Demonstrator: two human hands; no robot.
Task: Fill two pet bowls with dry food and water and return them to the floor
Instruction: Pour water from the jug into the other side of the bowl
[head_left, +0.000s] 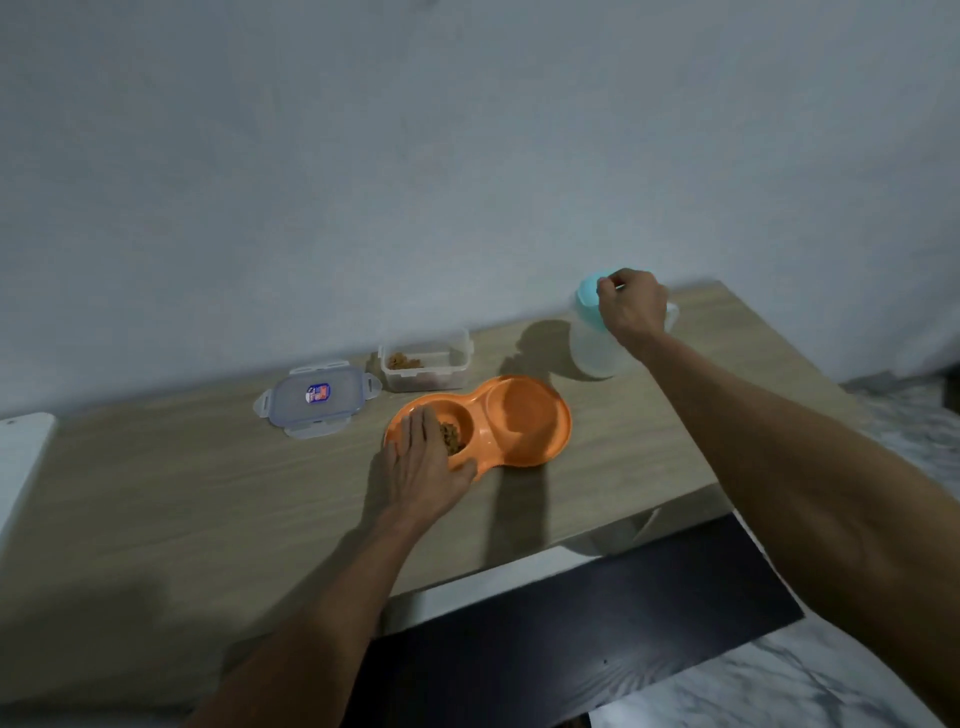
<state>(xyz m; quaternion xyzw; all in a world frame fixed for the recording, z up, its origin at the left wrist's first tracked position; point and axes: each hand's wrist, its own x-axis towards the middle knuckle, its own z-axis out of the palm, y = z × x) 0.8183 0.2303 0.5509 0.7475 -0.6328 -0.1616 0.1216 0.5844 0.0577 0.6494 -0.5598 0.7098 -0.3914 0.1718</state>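
At frame centre the bowl (519, 415) sat on the bench (156, 493), kibble (452, 437) in its left cup, left grip (423, 462) released and flat on its left rim, right grip (631, 304) grasping the jug lid (587, 297) at upper right

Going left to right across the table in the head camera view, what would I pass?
White object at the edge → clear lid → food tub → water jug, with the right hand gripping its teal cap.
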